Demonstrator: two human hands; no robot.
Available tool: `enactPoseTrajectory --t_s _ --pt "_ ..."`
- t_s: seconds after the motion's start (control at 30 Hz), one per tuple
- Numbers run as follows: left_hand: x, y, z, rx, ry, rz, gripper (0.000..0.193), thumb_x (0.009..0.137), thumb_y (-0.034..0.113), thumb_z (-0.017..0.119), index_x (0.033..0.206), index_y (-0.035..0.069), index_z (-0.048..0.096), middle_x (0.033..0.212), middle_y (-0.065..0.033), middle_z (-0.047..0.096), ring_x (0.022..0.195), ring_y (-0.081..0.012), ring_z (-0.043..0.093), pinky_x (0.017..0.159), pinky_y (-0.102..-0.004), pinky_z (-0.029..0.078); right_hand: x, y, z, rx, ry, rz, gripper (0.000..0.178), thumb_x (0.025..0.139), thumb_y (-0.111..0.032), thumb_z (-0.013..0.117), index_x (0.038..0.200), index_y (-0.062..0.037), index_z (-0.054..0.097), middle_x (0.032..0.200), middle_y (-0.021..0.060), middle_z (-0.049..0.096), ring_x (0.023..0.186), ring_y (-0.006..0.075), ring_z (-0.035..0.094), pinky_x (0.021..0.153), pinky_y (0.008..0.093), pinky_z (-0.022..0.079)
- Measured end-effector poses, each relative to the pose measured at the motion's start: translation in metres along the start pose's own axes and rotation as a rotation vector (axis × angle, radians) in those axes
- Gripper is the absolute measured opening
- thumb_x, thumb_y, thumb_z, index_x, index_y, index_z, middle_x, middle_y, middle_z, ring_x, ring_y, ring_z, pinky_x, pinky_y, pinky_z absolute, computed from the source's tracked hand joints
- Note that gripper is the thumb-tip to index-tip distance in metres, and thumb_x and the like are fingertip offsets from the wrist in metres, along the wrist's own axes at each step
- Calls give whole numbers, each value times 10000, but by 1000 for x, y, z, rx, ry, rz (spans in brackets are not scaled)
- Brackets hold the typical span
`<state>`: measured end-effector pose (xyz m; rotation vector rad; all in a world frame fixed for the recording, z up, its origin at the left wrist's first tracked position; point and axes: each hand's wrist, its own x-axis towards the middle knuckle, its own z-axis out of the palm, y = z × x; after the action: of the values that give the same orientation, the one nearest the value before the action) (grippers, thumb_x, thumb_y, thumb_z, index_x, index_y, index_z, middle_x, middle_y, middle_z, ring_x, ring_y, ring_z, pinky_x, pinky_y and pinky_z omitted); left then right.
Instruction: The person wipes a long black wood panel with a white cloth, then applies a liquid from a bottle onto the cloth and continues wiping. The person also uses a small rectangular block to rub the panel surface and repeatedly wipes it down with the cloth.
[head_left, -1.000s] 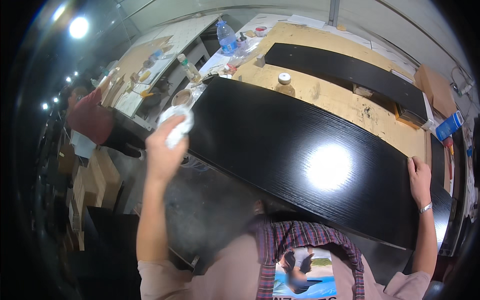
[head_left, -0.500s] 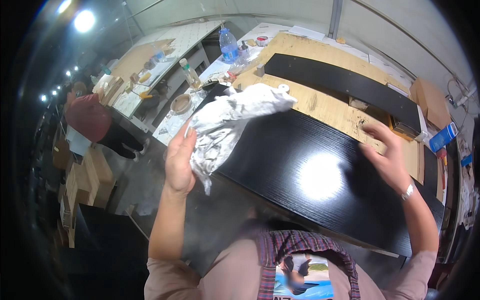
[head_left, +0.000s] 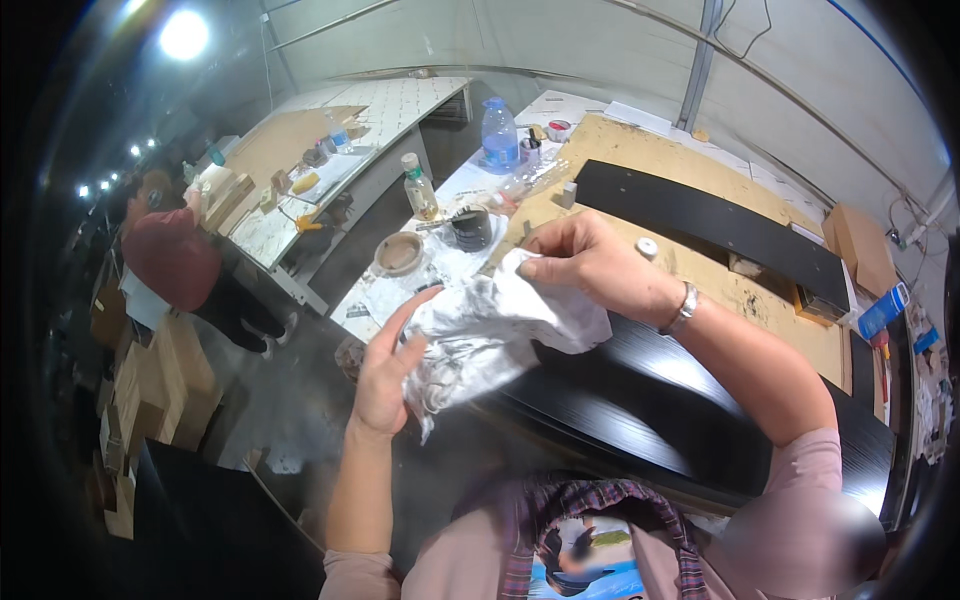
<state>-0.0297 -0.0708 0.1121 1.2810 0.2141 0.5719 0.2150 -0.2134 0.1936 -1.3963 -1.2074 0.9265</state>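
A crumpled white and grey rag (head_left: pixel 490 335) is stretched between both my hands in front of my chest. My left hand (head_left: pixel 385 375) grips its lower left side, fingers curled around the cloth. My right hand (head_left: pixel 585 265) pinches the rag's upper edge, with a watch on the wrist. Under them lies a long glossy black board (head_left: pixel 640 400) on the workbench, its near left end hidden by the rag.
A second black board (head_left: pixel 710 225) lies further back on the plywood bench top (head_left: pixel 760 300). To the left stand a dark cup (head_left: pixel 472 228), a round bowl (head_left: pixel 399 254), a small bottle (head_left: pixel 420 188) and a blue water bottle (head_left: pixel 500 135). A person in red (head_left: pixel 170 255) works at far left.
My right hand has left the black board and come across to take the rag's top edge. The rag, earlier balled in my left hand, has been shaken out and lowered.
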Motion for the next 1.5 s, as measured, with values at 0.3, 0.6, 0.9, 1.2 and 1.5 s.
enactPoseTrajectory --t_s 0.3,0.6,0.9,1.2,1.5 --pt "68 8 -44 -69 -248 -29 1013 789 448 898 1503 -85 417 1384 -148 579 1258 -187 566 1074 -343 449 89 -3 38 -378 -8 -207 215 900 -129 758 1013 53 740 818 168 732 730 179 666 731 335 529" --pt "31 11 -132 -47 363 58 480 920 58 654 1349 -72 482 1258 -200 634 1089 -273 687 934 -420 570 39 0 -92 -742 412 238 157 897 -83 751 1001 34 744 807 42 706 746 74 631 707 256 531" --pt "39 -12 -101 -217 448 -119 473 915 -34 606 1375 -97 519 1225 -185 666 1066 -250 684 964 -361 540 -21 181 -205 -797 136 659 776 780 -415 861 1432 -85 602 1255 213 700 1205 317 652 1040 390 507" --pt "71 -49 -66 -260 420 -226 536 911 -80 583 1439 -76 493 1269 -167 665 1109 -246 683 960 -366 558 49 210 -172 -441 294 321 290 789 -106 828 1062 -58 744 1106 49 751 1057 170 692 991 321 534" --pt "92 -56 -63 -393 433 -311 499 892 -80 571 1390 -71 541 1213 -179 683 1071 -277 702 938 -400 581 155 65 -50 -1309 91 -288 186 695 -189 786 852 -118 716 885 100 726 879 292 724 790 453 572"
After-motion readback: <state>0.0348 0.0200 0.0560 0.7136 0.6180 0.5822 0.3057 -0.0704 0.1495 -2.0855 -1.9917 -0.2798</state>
